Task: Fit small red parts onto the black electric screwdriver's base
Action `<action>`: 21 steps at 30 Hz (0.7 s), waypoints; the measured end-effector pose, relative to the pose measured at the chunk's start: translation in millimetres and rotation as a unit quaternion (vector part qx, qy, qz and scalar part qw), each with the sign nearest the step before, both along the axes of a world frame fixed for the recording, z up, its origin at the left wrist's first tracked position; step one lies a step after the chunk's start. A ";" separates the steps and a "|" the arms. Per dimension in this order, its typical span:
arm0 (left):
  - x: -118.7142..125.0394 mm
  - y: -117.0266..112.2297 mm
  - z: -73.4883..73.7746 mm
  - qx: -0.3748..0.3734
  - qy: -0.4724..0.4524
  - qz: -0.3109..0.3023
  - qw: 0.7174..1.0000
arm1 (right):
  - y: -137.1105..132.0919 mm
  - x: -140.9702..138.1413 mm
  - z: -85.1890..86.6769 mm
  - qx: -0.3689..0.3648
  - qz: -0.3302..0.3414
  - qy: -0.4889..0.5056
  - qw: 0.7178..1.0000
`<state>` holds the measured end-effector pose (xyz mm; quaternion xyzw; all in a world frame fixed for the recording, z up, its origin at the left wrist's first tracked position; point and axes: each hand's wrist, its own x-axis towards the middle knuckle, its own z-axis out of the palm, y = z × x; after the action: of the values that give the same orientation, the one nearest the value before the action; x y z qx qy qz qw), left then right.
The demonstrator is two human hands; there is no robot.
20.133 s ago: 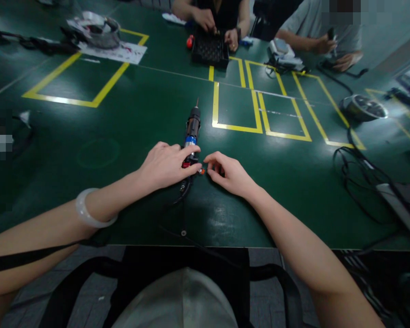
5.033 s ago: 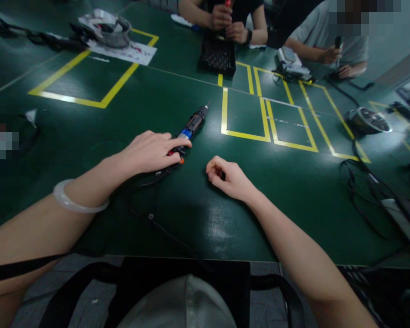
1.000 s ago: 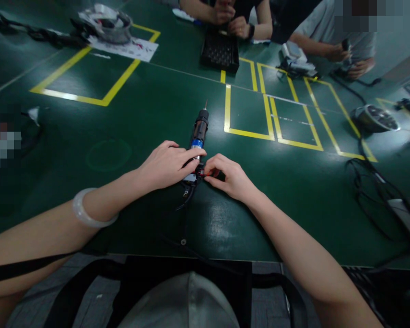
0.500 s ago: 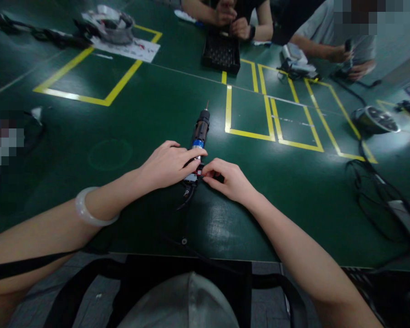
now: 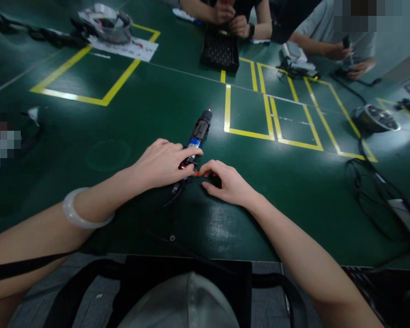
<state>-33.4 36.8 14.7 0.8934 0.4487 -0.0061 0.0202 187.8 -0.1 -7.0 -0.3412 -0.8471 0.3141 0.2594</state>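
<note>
An electric screwdriver with a black front, a blue band and a thin bit lies slanted on the green table, its tip pointing away from me. My left hand is closed around its rear part, thumb and fingers on either side. A small orange-red piece shows at the screwdriver's side, by my left thumb. Right of it, my right hand has its index fingertip at or very near that piece, while the thumb stands apart from the finger. From the screwdriver's rear end a black cord runs toward me.
A black tray stands across the table before a co-worker's hands. Another person holds a dark tool at the far right. Yellow tape outlines mark the tabletop. A round metal object and loose cables lie right.
The screwdriver has turned clockwise, its rear end swinging left with my left hand. My right thumb and index finger have parted, and the orange-red piece shows more clearly.
</note>
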 end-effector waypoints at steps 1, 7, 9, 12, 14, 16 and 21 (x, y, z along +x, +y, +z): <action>-2.0 2.7 0.3 0.006 0.005 0.001 1.000 | -0.4 0.0 0.3 -0.004 0.002 -0.006 1.000; -30.2 37.4 2.7 0.011 0.016 0.015 1.000 | 2.2 5.7 -0.3 -0.018 -0.007 0.005 1.000; -47.4 52.8 4.6 0.003 0.026 0.018 1.000 | 4.3 8.2 -1.4 -0.021 -0.012 0.015 1.000; -80.4 75.5 3.5 -0.010 0.025 0.040 0.999 | 6.3 10.1 -3.2 -0.023 -0.015 0.025 0.999; -104.8 88.6 -0.6 -0.017 0.008 0.086 0.996 | 6.6 10.2 -4.0 -0.022 -0.014 0.026 0.999; -127.9 98.1 -5.2 -0.021 -0.010 0.144 0.989 | 6.3 9.8 -4.1 -0.023 -0.014 0.027 0.999; -161.2 102.6 -6.0 -0.031 -0.017 0.259 0.965 | 5.9 9.4 -2.4 -0.031 -0.015 0.025 0.999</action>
<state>-194.6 139.5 8.7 0.7456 0.6640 0.0008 0.0567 197.2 5.9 -9.4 -0.3533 -0.8253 0.3444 0.2744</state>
